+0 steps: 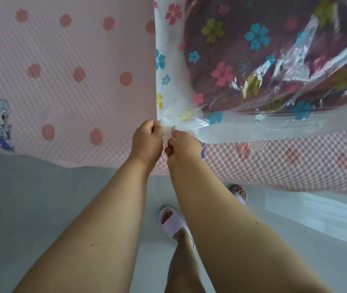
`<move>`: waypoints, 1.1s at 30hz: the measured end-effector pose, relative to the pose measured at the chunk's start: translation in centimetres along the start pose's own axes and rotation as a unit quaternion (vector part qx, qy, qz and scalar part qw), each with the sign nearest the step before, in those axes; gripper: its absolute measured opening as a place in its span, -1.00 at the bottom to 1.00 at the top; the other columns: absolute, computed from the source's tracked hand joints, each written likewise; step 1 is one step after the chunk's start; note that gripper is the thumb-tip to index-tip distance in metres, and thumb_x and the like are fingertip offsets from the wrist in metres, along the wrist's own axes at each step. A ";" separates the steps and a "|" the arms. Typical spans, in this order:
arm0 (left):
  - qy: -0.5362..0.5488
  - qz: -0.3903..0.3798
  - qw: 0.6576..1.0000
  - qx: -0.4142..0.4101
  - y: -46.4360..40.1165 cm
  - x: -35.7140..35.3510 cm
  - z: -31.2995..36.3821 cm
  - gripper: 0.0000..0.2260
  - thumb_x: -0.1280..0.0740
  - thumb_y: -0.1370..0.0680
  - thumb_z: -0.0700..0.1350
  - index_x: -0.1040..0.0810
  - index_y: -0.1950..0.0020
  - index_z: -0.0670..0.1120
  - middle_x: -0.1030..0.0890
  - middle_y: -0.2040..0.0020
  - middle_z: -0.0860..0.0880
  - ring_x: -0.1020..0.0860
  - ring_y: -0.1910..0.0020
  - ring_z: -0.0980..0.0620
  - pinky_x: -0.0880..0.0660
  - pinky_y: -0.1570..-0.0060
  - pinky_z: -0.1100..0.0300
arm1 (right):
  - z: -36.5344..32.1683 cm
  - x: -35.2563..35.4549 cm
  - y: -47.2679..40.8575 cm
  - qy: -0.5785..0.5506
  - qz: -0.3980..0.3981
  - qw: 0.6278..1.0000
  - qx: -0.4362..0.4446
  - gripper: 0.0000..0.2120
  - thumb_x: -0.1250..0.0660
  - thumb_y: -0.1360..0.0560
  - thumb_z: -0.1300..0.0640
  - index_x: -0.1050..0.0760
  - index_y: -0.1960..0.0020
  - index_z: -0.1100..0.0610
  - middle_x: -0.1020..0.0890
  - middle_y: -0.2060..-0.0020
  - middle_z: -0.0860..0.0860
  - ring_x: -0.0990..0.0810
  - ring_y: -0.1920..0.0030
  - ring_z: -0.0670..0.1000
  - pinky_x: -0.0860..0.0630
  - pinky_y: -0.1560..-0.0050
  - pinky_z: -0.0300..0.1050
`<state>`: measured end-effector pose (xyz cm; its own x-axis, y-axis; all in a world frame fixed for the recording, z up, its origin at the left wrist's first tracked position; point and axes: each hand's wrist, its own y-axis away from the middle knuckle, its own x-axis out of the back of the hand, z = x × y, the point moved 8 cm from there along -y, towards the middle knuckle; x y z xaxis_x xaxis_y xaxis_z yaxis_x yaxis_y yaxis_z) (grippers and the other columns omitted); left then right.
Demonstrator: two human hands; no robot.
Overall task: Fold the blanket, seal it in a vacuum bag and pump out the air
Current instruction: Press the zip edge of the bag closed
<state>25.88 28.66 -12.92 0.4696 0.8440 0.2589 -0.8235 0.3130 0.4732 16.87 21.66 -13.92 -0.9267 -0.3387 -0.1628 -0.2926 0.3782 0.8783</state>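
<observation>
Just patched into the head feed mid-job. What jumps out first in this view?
The clear vacuum bag printed with bright flowers fills the upper right, a dark blanket already inside it, lying on the pink dotted bed cover. At centre, the left hand and right hand both pinch the bag's near corner at the bed's edge. Below, pale slippers stand on a grey floor.
</observation>
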 end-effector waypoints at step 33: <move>0.066 -0.016 0.997 0.025 3.2 -0.6 0.3 -0.61 -0.23 -0.62 0.01 -0.40 0.39 -0.07 -0.43 0.55 0.14 -0.37 0.53 0.18 -0.33 0.51 0.38 | 2.3 -0.7 -0.9 0.010 0.015 0.996 -0.087 -0.69 -0.43 -0.48 0.04 -0.41 0.33 0.13 -0.38 0.72 -0.09 -0.34 0.71 -0.14 -0.29 0.62 -0.33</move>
<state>23.09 29.05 -11.29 0.4476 0.8845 0.1318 -0.7901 0.3221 0.5215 17.23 23.53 -15.61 -0.9291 -0.3472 -0.1277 -0.2177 0.2340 0.9476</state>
